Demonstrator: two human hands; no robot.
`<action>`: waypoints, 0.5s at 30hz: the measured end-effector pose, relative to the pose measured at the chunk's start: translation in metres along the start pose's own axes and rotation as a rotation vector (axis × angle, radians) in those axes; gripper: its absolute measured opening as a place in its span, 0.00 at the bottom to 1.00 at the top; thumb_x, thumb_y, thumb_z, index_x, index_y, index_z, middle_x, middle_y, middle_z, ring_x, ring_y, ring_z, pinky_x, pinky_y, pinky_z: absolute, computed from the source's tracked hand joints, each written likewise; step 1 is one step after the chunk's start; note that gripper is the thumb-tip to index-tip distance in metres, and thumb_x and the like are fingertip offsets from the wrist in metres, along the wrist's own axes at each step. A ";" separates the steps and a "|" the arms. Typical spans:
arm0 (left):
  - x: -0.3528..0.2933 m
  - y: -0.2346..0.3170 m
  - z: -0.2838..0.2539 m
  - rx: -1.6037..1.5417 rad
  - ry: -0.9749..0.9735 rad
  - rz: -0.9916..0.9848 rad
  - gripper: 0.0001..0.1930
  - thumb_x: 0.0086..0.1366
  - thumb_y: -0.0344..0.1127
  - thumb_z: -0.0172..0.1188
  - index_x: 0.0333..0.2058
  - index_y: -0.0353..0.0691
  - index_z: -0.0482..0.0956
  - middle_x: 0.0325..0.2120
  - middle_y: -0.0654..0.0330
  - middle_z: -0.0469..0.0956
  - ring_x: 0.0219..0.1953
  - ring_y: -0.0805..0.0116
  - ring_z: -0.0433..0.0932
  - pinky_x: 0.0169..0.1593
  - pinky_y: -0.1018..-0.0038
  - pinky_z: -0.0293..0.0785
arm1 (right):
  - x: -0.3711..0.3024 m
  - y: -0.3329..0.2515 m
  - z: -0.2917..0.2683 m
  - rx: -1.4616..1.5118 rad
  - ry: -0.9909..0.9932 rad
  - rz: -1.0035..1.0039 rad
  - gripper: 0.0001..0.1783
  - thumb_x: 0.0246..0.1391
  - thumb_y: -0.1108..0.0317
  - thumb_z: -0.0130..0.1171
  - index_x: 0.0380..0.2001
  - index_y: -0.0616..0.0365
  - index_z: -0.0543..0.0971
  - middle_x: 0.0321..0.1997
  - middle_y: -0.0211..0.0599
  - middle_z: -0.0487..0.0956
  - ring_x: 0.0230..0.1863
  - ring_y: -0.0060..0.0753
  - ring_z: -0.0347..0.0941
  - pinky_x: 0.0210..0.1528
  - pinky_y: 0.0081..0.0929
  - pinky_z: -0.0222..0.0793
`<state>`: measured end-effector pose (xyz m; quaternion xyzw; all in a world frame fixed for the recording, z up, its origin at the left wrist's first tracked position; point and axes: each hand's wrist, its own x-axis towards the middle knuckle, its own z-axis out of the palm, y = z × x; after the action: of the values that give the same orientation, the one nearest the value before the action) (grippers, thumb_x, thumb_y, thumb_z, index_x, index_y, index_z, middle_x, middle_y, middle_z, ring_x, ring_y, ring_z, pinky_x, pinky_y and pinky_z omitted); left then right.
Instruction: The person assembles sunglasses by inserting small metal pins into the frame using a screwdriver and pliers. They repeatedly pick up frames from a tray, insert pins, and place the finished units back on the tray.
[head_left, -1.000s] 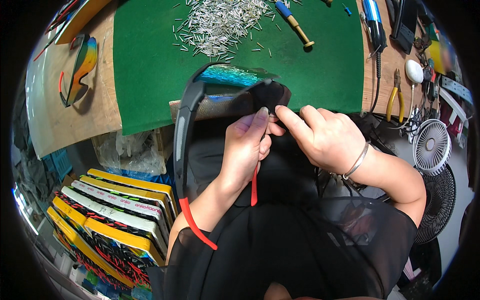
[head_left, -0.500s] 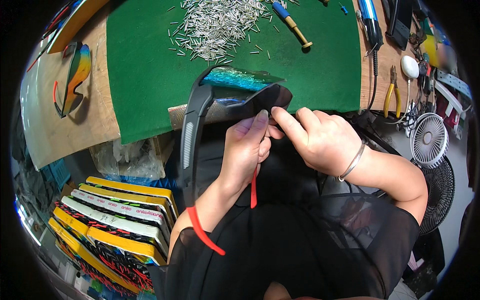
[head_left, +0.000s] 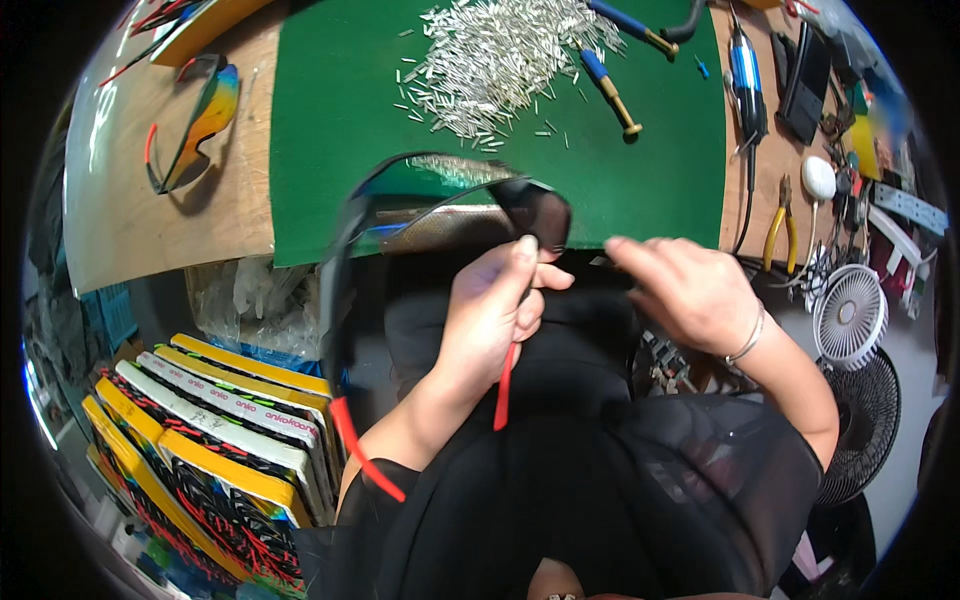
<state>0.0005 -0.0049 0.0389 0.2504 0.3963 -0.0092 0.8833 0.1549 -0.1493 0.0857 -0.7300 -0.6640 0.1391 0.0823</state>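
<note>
The left hand (head_left: 495,315) has its fingers closed around a pair of black sport sunglasses (head_left: 440,215), gripping the frame near the right end of the lens, up in front of the person's chest and over the near edge of the green mat (head_left: 330,120). One black arm of the glasses curves down on the left to a red tip (head_left: 365,460); the other red tip pokes out just below the gripping hand. The right hand (head_left: 685,290) is just beside, not on the frame, fingers pinched together and pointing toward the lens; whether something tiny sits in that pinch, I cannot tell.

On the mat, a loose heap of small silver pins (head_left: 500,60), with two blue-handled tools (head_left: 610,90) beside it. A second pair of glasses with a rainbow lens (head_left: 195,125) lies on the wooden bench to the left. Yellow-handled pliers (head_left: 778,225) rest on the right, a small white fan (head_left: 850,320) near them.

Below the bench on the left, yellow-and-black flat boxes (head_left: 200,430) are stacked in a row, all closed, contents not visible.
</note>
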 end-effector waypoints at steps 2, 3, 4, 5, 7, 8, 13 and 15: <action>-0.006 0.012 0.002 0.012 -0.038 0.058 0.14 0.66 0.42 0.47 0.34 0.35 0.71 0.25 0.60 0.76 0.14 0.86 0.60 0.16 0.89 0.54 | -0.001 0.022 -0.004 -0.083 0.166 0.155 0.24 0.40 0.71 0.59 0.46 0.56 0.70 0.30 0.35 0.71 0.29 0.34 0.70 0.29 0.28 0.69; -0.006 0.014 0.010 0.054 -0.048 0.070 0.13 0.67 0.40 0.45 0.37 0.34 0.70 0.23 0.63 0.74 0.13 0.87 0.57 0.15 0.89 0.51 | 0.003 0.037 -0.002 -0.165 0.267 0.234 0.24 0.41 0.71 0.59 0.46 0.56 0.70 0.31 0.36 0.71 0.30 0.36 0.70 0.31 0.30 0.69; -0.005 0.016 0.014 0.110 -0.073 0.054 0.13 0.67 0.40 0.45 0.36 0.34 0.70 0.23 0.63 0.74 0.13 0.87 0.57 0.15 0.89 0.51 | 0.010 0.052 0.002 -0.241 0.345 0.279 0.24 0.41 0.71 0.59 0.45 0.57 0.70 0.31 0.37 0.71 0.32 0.37 0.70 0.33 0.30 0.68; -0.006 0.017 0.018 0.167 -0.096 0.039 0.13 0.67 0.39 0.44 0.36 0.34 0.70 0.23 0.64 0.74 0.14 0.87 0.57 0.16 0.88 0.52 | 0.015 0.062 0.007 -0.316 0.424 0.325 0.23 0.42 0.70 0.59 0.45 0.58 0.70 0.32 0.38 0.72 0.34 0.38 0.69 0.35 0.30 0.68; -0.011 0.015 0.024 0.283 -0.050 0.083 0.12 0.66 0.37 0.44 0.34 0.33 0.71 0.22 0.64 0.74 0.16 0.85 0.59 0.18 0.87 0.55 | 0.020 0.065 0.021 -0.373 0.361 0.396 0.23 0.43 0.67 0.60 0.46 0.59 0.70 0.36 0.36 0.72 0.39 0.38 0.67 0.42 0.32 0.64; -0.011 0.017 0.019 0.303 -0.115 0.098 0.11 0.65 0.33 0.45 0.40 0.33 0.70 0.25 0.63 0.75 0.17 0.86 0.60 0.19 0.88 0.56 | 0.019 0.063 0.018 -0.367 0.397 0.404 0.25 0.43 0.65 0.60 0.46 0.60 0.70 0.38 0.38 0.71 0.40 0.40 0.67 0.43 0.33 0.64; -0.015 0.015 0.012 0.275 -0.122 0.096 0.20 0.63 0.28 0.47 0.55 0.34 0.61 0.31 0.64 0.76 0.18 0.87 0.61 0.21 0.90 0.59 | 0.017 0.016 -0.020 0.263 0.475 0.062 0.32 0.42 0.59 0.63 0.50 0.63 0.68 0.44 0.47 0.72 0.42 0.46 0.70 0.45 0.36 0.67; -0.014 0.014 0.019 0.208 -0.187 0.096 0.21 0.63 0.28 0.48 0.54 0.32 0.60 0.27 0.66 0.76 0.20 0.88 0.65 0.22 0.90 0.61 | 0.031 -0.002 -0.014 0.595 0.468 0.182 0.26 0.42 0.66 0.61 0.46 0.63 0.70 0.39 0.46 0.74 0.36 0.45 0.73 0.39 0.33 0.70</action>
<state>0.0075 -0.0033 0.0654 0.3571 0.2966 -0.0312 0.8852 0.1600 -0.1173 0.0966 -0.7421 -0.4906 0.1620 0.4272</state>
